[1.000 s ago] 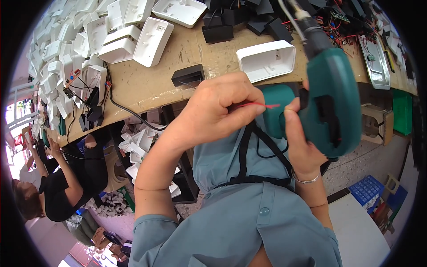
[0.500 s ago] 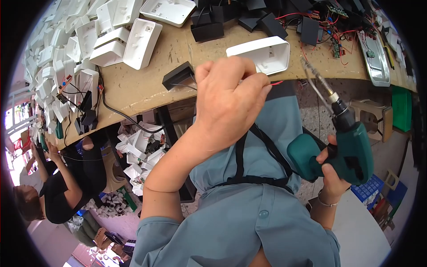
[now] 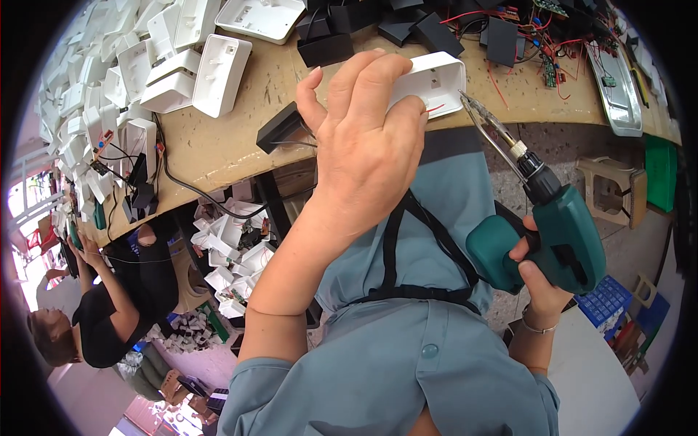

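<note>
One open white plastic case (image 3: 445, 81), long axis running left to right, is partly covered by the nearer left hand (image 3: 369, 142); whether the red wire (image 3: 436, 108) is pinched there cannot be told. Right of the case, a green soldering gun (image 3: 578, 229) is gripped by the right hand (image 3: 542, 287).

The left hand (image 3: 369, 138) has moved up to the white case (image 3: 447, 78), its fingers spreading; the red wire (image 3: 435, 108) now shows against it. The green tool (image 3: 579, 236) has swung rightward, tip by the case.
</note>
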A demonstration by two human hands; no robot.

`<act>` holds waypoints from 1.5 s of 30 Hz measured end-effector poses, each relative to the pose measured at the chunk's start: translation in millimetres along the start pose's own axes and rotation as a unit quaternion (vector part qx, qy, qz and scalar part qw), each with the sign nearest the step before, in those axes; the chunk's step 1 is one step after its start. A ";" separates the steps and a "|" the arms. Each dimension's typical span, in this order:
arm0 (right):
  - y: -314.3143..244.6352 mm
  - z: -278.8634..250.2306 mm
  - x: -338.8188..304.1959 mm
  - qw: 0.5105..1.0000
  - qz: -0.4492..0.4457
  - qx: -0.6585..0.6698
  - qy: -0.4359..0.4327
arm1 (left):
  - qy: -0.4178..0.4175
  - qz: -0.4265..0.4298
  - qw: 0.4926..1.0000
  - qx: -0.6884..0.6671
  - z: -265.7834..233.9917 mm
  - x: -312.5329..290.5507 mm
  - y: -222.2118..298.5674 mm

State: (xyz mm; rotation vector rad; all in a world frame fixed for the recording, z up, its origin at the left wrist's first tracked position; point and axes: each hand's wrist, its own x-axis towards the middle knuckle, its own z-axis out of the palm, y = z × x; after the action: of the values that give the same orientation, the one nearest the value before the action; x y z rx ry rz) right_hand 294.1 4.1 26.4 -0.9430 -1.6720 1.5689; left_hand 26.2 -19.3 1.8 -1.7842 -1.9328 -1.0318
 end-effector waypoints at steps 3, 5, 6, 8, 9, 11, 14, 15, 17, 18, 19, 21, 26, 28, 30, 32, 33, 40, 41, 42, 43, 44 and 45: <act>-0.5 0.5 3.0 1.000 -0.002 -0.003 -0.004 | 0.001 -0.010 1.000 0.004 0.5 1.3 1.0; 0.5 0.0 4.6 1.000 -0.005 -0.007 -0.009 | 0.000 -0.018 1.000 0.006 1.0 2.8 2.4; 0.7 -0.3 5.5 1.000 -0.007 -0.010 -0.015 | -0.006 -0.017 0.999 0.027 0.7 3.8 3.0; 0.0 1.3 7.8 1.000 -0.005 -0.007 -0.017 | -0.012 -0.016 0.999 0.048 2.1 4.6 3.5; -0.7 2.4 8.7 1.000 -0.003 -0.004 -0.018 | -0.006 -0.017 0.999 0.051 4.0 5.2 3.7; -2.8 4.0 9.9 1.000 0.009 -0.015 -0.018 | -0.001 -0.019 0.998 0.054 7.1 5.8 3.7; -6.0 9.7 11.6 0.999 0.036 -0.020 -0.004 | 0.002 -0.022 0.998 0.061 9.6 6.5 2.9; -6.2 10.7 11.8 0.998 0.052 -0.016 0.010 | 0.004 -0.023 0.998 0.061 10.9 6.6 2.8; -4.3 9.7 12.3 0.999 0.050 -0.016 0.006 | 0.004 -0.025 0.998 0.061 13.0 6.8 3.3; -3.4 9.5 12.7 0.999 0.046 -0.015 0.001 | 0.008 -0.028 0.998 0.059 13.5 7.0 3.7; -2.8 9.7 13.0 0.999 0.047 -0.015 0.001 | 0.012 -0.031 0.998 0.058 14.2 7.1 4.2; -1.9 10.6 13.6 0.999 0.040 -0.009 0.004 | 0.032 -0.032 0.998 0.050 19.8 7.3 4.6; -1.5 11.8 15.6 0.999 0.041 -0.009 -0.002 | 0.053 -0.032 0.997 0.039 23.0 6.4 3.6; -1.2 11.9 16.1 0.999 0.046 -0.017 -0.001 | 0.050 -0.032 0.998 0.032 23.9 6.3 3.8; -0.8 12.4 17.0 0.999 0.042 -0.011 -0.003 | 0.045 -0.033 0.998 0.032 23.5 6.4 4.5; -1.2 13.5 18.2 0.999 0.045 -0.010 -0.004 | 0.039 -0.035 0.998 0.032 21.1 6.6 5.3; -1.5 13.8 18.7 0.999 0.047 -0.008 -0.004 | 0.023 -0.037 0.998 0.039 18.6 6.8 5.4; -1.5 12.9 21.2 0.998 0.045 -0.030 -0.021 | 0.003 -0.036 0.998 0.042 16.3 6.9 4.6; -1.6 13.0 21.4 0.998 0.047 -0.032 -0.021 | 0.003 -0.037 0.998 0.041 16.4 6.9 4.8; -1.8 13.3 21.7 0.998 0.050 -0.033 -0.021 | 0.002 -0.036 0.998 0.044 16.0 7.1 4.9; -2.4 13.5 21.9 0.998 0.050 -0.033 -0.021 | 0.001 -0.036 0.998 0.046 15.7 7.2 4.9; -3.2 13.7 22.0 0.997 0.060 -0.035 -0.020 | 0.001 -0.036 0.998 0.047 15.5 7.3 4.8; -3.7 13.9 21.9 0.997 0.071 -0.036 -0.019 | 0.002 -0.035 0.998 0.044 15.5 7.2 4.7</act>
State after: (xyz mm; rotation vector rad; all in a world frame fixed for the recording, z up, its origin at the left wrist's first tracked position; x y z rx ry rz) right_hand 270.5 15.2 28.7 -1.0963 -1.7309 1.6372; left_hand 33.2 -3.7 -2.8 -1.6771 -2.0198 -0.9555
